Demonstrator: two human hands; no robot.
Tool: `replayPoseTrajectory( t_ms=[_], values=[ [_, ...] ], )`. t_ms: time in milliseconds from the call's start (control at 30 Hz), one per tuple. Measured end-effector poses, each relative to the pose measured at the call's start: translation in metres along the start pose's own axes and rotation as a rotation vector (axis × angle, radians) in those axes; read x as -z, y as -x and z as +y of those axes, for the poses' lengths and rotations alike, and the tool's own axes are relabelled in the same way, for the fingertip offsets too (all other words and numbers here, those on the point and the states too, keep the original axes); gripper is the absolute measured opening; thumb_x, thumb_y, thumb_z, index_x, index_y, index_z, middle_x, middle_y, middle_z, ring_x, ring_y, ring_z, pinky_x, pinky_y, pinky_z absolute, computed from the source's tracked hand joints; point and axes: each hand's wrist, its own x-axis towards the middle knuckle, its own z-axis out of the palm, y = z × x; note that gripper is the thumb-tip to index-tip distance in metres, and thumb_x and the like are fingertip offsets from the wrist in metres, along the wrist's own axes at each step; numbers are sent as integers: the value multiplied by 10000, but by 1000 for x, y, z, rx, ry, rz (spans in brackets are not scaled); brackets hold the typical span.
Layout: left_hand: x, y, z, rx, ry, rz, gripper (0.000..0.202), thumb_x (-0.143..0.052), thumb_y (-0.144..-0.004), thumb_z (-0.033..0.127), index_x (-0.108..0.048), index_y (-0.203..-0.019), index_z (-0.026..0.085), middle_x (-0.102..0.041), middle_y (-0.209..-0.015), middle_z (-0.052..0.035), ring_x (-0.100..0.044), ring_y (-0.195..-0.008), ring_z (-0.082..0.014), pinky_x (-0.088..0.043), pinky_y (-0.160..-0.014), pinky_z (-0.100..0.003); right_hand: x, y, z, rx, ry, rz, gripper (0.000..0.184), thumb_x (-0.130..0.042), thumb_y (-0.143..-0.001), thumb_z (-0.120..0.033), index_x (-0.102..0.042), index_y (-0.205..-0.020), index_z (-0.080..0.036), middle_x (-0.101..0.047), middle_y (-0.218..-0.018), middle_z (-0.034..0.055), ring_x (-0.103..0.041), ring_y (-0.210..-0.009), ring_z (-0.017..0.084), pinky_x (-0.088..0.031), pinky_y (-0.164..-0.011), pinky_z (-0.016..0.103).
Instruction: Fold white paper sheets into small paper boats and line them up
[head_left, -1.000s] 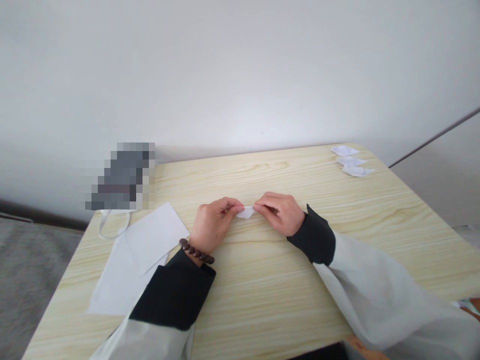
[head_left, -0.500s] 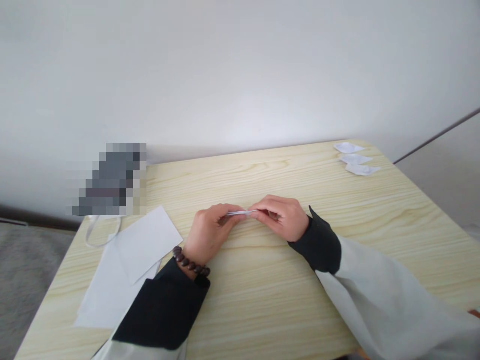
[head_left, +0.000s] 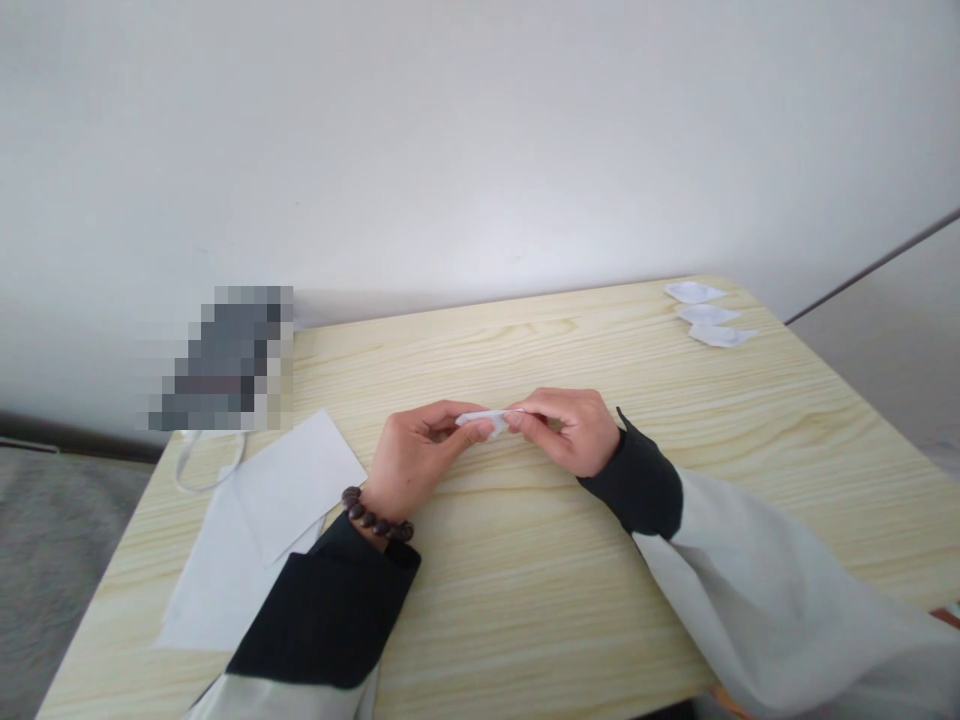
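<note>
Btwn L hand [head_left: 412, 455] & R hand [head_left: 574, 430], wht folded paper [head_left: 478, 416], narrow, finger-pinched by both

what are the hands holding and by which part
Folded paper, held by both ends: the left hand pinches its left part, the right hand its right tip.

Even, diffuse light, moderately bright; source out of view. Soft glow low on plain grey-white wall [head_left: 480, 130], dimmer toward upper corners. Pale yellow wood-grain table [head_left: 525, 600] well lit, shadows faint. Mottled grey surface [head_left: 60, 560] at far left dim. Small white folded paper [head_left: 480, 415] soft, creases hard to read. Coarse mosaic over dark grey object [head_left: 225, 345]. Wide-angle stretch toward edges, elongating light grey fabric sleeve [head_left: 787, 590].
</note>
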Motion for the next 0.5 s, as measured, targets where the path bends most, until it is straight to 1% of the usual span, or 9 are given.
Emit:
replayPoseTrajectory(
  t_ms=[67, 167, 233, 300, 433, 500],
  values=[
    [-1, 0, 0, 14, 20, -20, 320, -724, -705, 374, -702, -914, 132, -741, -807, -46, -665, -706, -172, -509, -635, -245, 1, 0, -3, -54, -9, 7, 175, -547, -873, -224, -688, -785, -167, -668, -617, 1, -586, -530, 84, -440, -539, 184],
    [-1, 0, 1, 3, 11, -52, 232, -667, -764, 363, -718, -827, 146, -739, -779, -33, -659, -713, -161, -507, -650, -237, 0, 0, -5, -75, -43, 7, 169, -559, -866, -238, -689, -787, -165, -670, -619, 0, -584, -526, 80, -440, -540, 181],
    [1, 0, 2, -16, -8, -85, 249, -587, -832, 356, -722, -772, 155, -738, -754, -21, -657, -704, -145, -506, -647, -220, 0, 0, -5, -77, -55, 9, 162, -566, -864, -236, -691, -790, -163, -676, -629, 3, -584, -527, 80, -440, -540, 181],
    [5, 0, 1, -43, -25, -117, 289, -529, -874, 346, -726, -769, 162, -740, -752, -15, -660, -699, -134, -504, -644, -207, 0, 0, -3, -70, -55, 7, 163, -566, -865, -228, -692, -789, -159, -681, -638, 6, -589, -537, 82, -441, -542, 183],
    [10, 0, -2, -93, -35, -188, 266, -540, -878, 324, -737, -775, 177, -750, -805, -8, -678, -756, -134, -505, -715, -203, 1, 0, -2, -27, -70, -34, 180, -551, -875, -210, -702, -797, -151, -693, -661, 16, -602, -546, 80, -443, -543, 177],
    [11, -1, -3, -90, -23, -184, 252, -556, -871, 318, -737, -762, 180, -750, -794, -5, -682, -759, -133, -508, -729, -201, 1, 0, -2, -27, -75, -38, 177, -554, -874, -205, -705, -797, -152, -696, -657, 12, -601, -532, 73, -440, -530, 169]
  ],
)
